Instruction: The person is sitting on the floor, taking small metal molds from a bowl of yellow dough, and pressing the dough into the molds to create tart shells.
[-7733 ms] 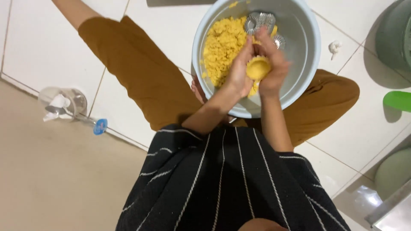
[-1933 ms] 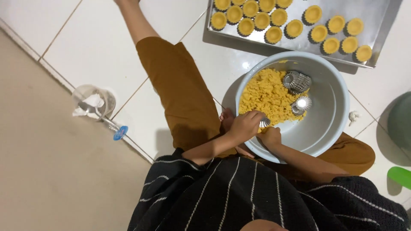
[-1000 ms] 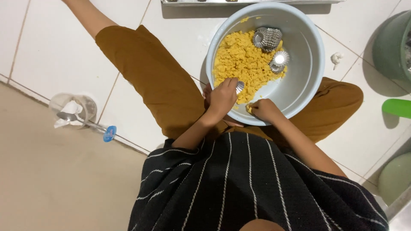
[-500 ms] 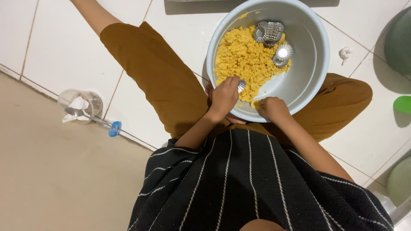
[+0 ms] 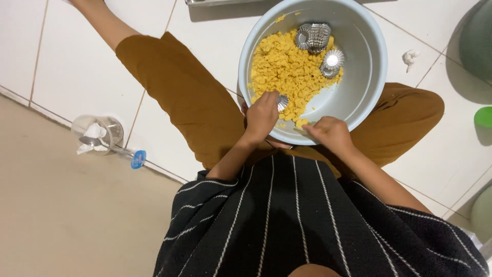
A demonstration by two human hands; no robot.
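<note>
A pale grey-blue bowl (image 5: pixel 369 77) rests on my lap, holding crumbly yellow dough (image 5: pixel 287 69) and loose fluted metal tart moulds (image 5: pixel 313 36). Another mould (image 5: pixel 332 60) lies beside the dough. My left hand (image 5: pixel 262 115) is at the bowl's near rim, closed around a small fluted metal mould (image 5: pixel 282 102). My right hand (image 5: pixel 330 134) sits at the near rim with fingers curled over a small lump of yellow dough (image 5: pixel 301 123).
I sit on a white tiled floor with brown trousers (image 5: pixel 189 97). A clear glass (image 5: pixel 97 132) with tissue and a spoon stands at the left. A tray edge (image 5: pixel 215 2) shows at the top; green containers (image 5: pixel 483 117) stand at the right.
The view tilted back from the tray of filled moulds to the bowl. Both hands came down from the dough to the bowl's near rim; the left hand took up a small mould.
</note>
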